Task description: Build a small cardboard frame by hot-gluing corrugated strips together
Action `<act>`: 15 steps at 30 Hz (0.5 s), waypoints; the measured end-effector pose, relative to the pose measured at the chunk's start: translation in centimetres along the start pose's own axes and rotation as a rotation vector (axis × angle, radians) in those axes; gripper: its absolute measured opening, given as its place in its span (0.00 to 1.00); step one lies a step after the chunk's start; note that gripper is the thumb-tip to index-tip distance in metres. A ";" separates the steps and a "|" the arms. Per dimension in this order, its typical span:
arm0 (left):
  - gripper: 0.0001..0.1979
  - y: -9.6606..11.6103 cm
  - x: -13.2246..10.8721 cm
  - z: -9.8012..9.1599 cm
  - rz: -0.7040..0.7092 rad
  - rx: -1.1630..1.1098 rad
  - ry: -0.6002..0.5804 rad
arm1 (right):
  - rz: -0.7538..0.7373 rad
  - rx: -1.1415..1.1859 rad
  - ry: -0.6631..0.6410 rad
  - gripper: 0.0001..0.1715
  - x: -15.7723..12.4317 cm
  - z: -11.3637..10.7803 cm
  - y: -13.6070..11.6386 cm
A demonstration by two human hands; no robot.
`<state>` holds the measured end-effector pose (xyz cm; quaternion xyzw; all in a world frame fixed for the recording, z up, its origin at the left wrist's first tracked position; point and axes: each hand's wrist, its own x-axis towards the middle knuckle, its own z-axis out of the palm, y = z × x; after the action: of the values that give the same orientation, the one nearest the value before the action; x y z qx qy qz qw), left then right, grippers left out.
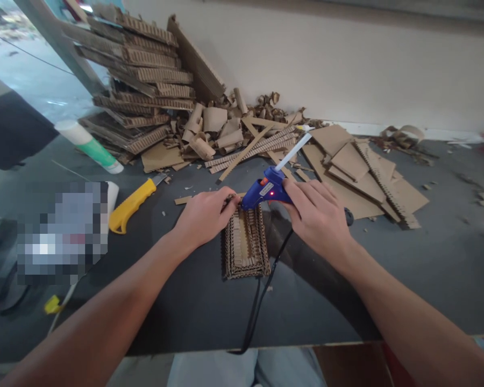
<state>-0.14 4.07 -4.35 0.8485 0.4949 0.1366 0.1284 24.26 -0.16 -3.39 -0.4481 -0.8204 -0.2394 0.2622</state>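
My right hand (pixel 317 215) is closed around a blue hot glue gun (pixel 266 191) with a white glue stick poking out of its back and a red light lit on its side. The nozzle points left at the top edge of a small box of corrugated cardboard strips (pixel 245 244) on the dark table. My left hand (pixel 205 217) rests on that box's top left corner, fingers curled and pinching its edge beside the nozzle. The gun's black cord (pixel 262 295) trails toward me over the table's front edge.
A yellow utility knife (pixel 131 206) lies left of my left hand. A white and green glue bottle (pixel 89 145) lies further back left. Stacked corrugated strips (pixel 141 80), cardboard rolls (pixel 213 129) and flat cardboard sheets (pixel 363 172) fill the back. A blurred patch sits at left.
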 end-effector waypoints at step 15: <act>0.18 0.0 0.0 -0.2 -0.021 0.025 -0.005 | -0.008 -0.005 -0.010 0.19 0.3 -0.6 0.1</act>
<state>-0.25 4.13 -4.14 0.8453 0.5050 0.1268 0.1202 24.36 -0.31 -2.78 -0.4469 -0.8229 -0.2401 0.2559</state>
